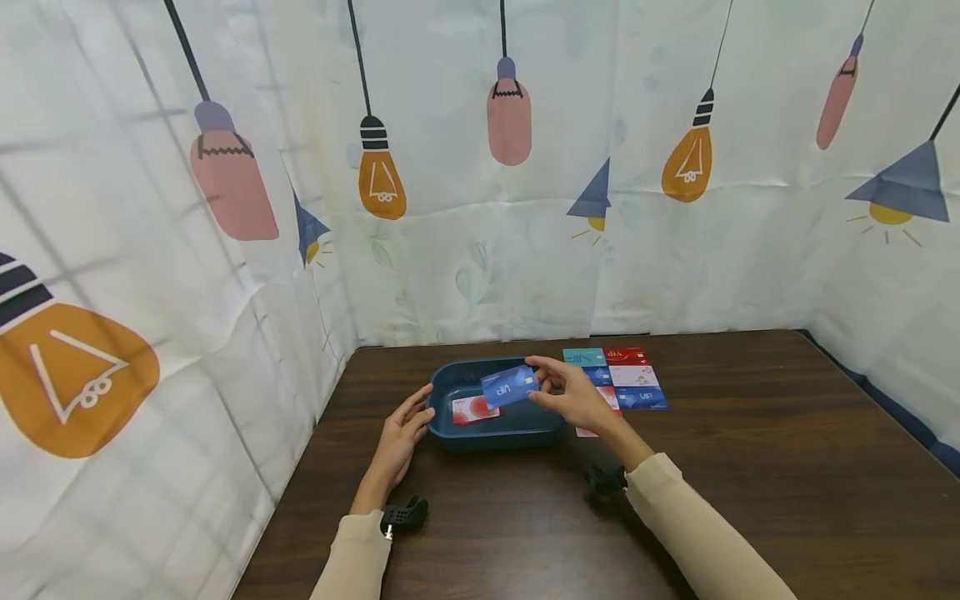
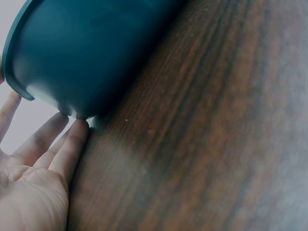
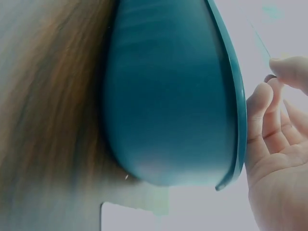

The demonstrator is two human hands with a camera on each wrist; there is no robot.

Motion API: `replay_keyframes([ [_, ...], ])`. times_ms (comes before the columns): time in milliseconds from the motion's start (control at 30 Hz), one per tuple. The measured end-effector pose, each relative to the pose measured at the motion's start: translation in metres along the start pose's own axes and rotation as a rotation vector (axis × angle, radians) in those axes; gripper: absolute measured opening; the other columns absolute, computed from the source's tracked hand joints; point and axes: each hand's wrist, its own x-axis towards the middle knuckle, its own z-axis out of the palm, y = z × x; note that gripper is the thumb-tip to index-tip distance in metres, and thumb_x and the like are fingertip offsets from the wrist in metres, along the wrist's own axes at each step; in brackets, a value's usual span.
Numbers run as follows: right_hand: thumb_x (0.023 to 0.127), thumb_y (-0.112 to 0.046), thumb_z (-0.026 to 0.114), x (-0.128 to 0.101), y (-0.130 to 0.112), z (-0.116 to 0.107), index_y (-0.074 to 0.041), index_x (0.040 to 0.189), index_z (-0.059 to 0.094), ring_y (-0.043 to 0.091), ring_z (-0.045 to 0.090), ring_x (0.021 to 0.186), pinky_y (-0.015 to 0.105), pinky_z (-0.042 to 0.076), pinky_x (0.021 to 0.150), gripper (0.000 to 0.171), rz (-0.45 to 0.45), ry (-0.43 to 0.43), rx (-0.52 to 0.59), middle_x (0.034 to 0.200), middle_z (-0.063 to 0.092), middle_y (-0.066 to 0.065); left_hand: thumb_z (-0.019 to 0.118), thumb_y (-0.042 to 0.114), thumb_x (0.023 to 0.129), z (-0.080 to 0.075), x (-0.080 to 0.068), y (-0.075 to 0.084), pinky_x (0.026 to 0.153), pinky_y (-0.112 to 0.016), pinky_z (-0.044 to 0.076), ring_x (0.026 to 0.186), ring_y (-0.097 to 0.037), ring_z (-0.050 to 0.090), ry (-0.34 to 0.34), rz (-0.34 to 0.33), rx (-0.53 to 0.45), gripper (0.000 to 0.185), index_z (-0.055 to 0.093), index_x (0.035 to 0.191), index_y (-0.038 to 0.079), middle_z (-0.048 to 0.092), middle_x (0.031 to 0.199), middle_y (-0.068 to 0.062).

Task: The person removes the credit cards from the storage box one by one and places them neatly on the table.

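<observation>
A blue VIP card [image 1: 508, 386] is pinched between the thumb and fingers of my right hand [image 1: 573, 393], tilted above a dark teal plastic bin [image 1: 495, 443]. Inside the bin lies a red and white card [image 1: 474, 409], partly under the held one in the head view. My left hand [image 1: 401, 437] rests its fingers against the bin's left end. In the left wrist view, fairly straight fingertips [image 2: 79, 126] touch the bin's outer wall [image 2: 91, 53]. The right wrist view has my right hand [image 3: 281, 139] beside the bin's rim, the card's edge hardly visible in the glare.
Right of the bin, several cards lie side by side in rows on the brown wooden table [image 1: 750, 417], among them a red card [image 1: 626, 357] and a blue VIP card [image 1: 641, 398]. A curtain [image 1: 480, 275] printed with lamps hangs behind and at the sides.
</observation>
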Motion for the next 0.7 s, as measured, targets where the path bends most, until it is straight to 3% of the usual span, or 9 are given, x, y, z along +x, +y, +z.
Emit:
replay_keyframes([
  [700, 0.095, -0.011, 0.073, -0.034, 0.012, -0.022, -0.003, 0.149, 0.05, 0.014, 0.06, 0.084, 0.018, 0.055, 0.07, 0.06, 0.031, 0.045, 0.035, 0.108, 0.058, 0.018, 0.057, 0.016, 0.105, -0.002, 0.001, -0.002, 0.097, -0.021, 0.053, 0.14, -0.031, 0.048, -0.003, 0.003, 0.011, 0.049, 0.048, 0.153, 0.017, 0.047, 0.157, -0.017],
])
